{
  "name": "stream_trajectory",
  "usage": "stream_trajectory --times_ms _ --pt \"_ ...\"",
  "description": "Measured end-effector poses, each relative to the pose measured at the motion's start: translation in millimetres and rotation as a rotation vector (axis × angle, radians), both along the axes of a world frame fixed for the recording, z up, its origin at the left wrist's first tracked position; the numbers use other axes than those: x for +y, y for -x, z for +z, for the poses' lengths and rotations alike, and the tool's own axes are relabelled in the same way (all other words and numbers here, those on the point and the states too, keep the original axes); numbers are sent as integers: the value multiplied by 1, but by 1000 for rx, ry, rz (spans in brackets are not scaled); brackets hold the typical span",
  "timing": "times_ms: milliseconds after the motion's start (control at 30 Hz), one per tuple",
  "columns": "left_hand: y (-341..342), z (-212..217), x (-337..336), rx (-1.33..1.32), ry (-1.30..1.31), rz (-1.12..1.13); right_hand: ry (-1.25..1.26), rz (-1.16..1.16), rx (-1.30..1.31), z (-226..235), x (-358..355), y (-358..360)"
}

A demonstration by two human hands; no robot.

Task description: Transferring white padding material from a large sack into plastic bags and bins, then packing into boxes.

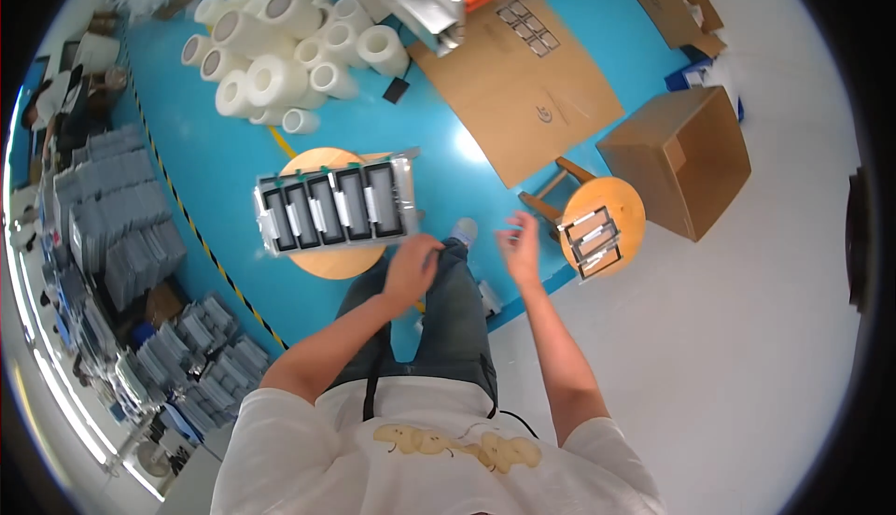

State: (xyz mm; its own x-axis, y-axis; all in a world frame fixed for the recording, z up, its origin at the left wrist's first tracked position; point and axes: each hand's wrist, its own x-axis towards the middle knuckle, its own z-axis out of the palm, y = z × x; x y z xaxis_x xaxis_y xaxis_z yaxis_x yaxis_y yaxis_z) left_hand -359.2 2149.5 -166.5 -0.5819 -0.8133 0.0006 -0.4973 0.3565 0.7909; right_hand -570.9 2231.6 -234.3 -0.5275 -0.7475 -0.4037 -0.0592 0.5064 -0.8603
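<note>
While black-framed, grey-centred panels point(332, 212) lie in row, left grip point(413, 270) half-curled, contents unclear; right grip point(519, 246) loosely parted.

Glossy blue floor point(425, 113), bright light reflection point(469, 144) mid-floor. Yellow-black striped tape point(231, 283) runs along the left. Round wooden stool point(336, 265) left of centre, second wooden stool point(633, 205) right. Flat cardboard sheet point(509, 118) far right of centre, open cardboard box point(639, 155) behind right stool. White rolls point(271, 81) heaped far left. Grey stacks point(117, 197) left, bright light strips point(70, 408) at left edge. Right side: plain off-white surface point(747, 328), wall or floor unclear.
</note>
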Motion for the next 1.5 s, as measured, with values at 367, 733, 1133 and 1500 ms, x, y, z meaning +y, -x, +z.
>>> stream_trajectory --times_ms 367,733,1133,1500 --pt "-68 -38 -136 9 309 235 153 806 727 72 -185 -115" --pt "-72 -50 -133 -196 332 376 49 849 893 74 -217 -132" --pt "-72 -32 -163 403 93 464 -36 525 187 100 -201 -152" --pt "-80 -47 -186 926 -638 335 53 769 713 77 -195 -127"
